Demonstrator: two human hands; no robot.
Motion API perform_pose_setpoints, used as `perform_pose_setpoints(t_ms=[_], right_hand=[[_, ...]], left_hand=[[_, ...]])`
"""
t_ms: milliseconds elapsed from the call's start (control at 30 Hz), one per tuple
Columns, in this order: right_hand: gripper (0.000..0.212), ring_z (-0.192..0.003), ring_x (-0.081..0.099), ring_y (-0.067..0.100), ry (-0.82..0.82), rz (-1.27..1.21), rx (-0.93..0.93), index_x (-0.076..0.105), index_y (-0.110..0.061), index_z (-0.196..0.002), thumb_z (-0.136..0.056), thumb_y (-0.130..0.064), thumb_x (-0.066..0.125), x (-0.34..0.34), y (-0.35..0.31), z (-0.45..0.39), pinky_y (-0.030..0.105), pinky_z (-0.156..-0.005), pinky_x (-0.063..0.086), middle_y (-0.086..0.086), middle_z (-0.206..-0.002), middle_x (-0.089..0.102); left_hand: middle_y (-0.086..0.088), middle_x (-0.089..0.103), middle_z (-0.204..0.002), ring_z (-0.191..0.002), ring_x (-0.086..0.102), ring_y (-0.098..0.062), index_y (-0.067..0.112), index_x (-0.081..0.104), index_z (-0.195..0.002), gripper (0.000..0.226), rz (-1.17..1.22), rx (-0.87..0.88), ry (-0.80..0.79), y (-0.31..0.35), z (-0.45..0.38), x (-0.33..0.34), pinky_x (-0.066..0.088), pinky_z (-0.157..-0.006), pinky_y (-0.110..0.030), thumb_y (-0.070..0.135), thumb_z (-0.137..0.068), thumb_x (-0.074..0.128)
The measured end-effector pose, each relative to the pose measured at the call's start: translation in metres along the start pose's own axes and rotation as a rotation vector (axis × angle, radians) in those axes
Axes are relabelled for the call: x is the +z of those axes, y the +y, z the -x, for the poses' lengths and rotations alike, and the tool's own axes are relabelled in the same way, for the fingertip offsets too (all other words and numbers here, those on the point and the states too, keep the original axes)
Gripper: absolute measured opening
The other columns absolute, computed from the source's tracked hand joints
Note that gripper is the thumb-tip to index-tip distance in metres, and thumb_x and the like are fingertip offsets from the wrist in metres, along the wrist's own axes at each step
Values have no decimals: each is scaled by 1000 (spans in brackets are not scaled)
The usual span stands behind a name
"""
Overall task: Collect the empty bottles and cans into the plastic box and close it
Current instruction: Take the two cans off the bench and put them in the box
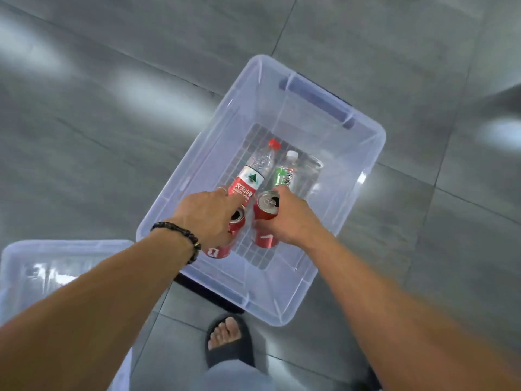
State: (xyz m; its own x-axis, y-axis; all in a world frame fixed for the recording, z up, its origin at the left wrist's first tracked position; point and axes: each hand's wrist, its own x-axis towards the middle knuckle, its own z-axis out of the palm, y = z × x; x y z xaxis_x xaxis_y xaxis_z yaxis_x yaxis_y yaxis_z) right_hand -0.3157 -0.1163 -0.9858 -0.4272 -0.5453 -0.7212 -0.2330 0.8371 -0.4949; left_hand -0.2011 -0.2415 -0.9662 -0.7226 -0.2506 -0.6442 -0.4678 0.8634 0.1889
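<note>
Grey tile floor (112,122), open plastic box (366,170), far half bare, hands' grip on cans (265,210)

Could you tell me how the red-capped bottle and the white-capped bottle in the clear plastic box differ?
The red-capped clear plastic bottle wears a red-and-white label; the white-capped clear plastic bottle wears a green one. The red-capped bottle lies nearer the left hand, the white-capped one nearer the right hand. The red-capped bottle reaches farther up the translucent plastic box. Both lie on their sides, side by side, caps pointing away from the person.
</note>
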Motion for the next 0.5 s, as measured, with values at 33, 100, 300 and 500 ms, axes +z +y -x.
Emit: perform_pose_setpoints(t_ms=[33, 100, 300, 500], right_hand=[[73, -103, 61, 26, -19, 32, 29, 43, -18, -127, -68, -31, 83, 14, 8, -9, 42, -90, 51, 4, -117, 62], [80, -104, 60, 29, -34, 75, 94, 38, -15, -130, -66, -30, 84, 36, 23, -23, 41, -88, 52, 7, -118, 60], [94, -106, 58, 32, -48, 213, 206, 27, -12, -136, -64, -25, 85, 67, 42, -35, 39, -84, 52, 10, -119, 55], [92, -109, 57, 35, -108, 363, 159, 28, -16, -133, -63, -22, 88, 72, 45, -26, 42, -85, 50, 11, -123, 52]], left_hand=[[-6, 54, -110, -89, 60, -27, 26, 36, -134, 66, -14, -4, -5, -2, -9, 12, 47, -64, -35, 36, -77, 67], [-8, 54, -110, -88, 59, -27, 22, 34, -135, 67, -54, -13, 23, -5, -23, 33, 49, -63, -36, 34, -79, 68], [-11, 53, -117, -92, 59, -28, 18, 28, -132, 69, -90, 29, 0, -1, -43, 71, 46, -64, -35, 25, -78, 71], [-9, 53, -112, -84, 56, -23, 21, 32, -128, 65, -18, 88, -19, -3, -39, 89, 50, -67, -34, 24, -77, 73]])
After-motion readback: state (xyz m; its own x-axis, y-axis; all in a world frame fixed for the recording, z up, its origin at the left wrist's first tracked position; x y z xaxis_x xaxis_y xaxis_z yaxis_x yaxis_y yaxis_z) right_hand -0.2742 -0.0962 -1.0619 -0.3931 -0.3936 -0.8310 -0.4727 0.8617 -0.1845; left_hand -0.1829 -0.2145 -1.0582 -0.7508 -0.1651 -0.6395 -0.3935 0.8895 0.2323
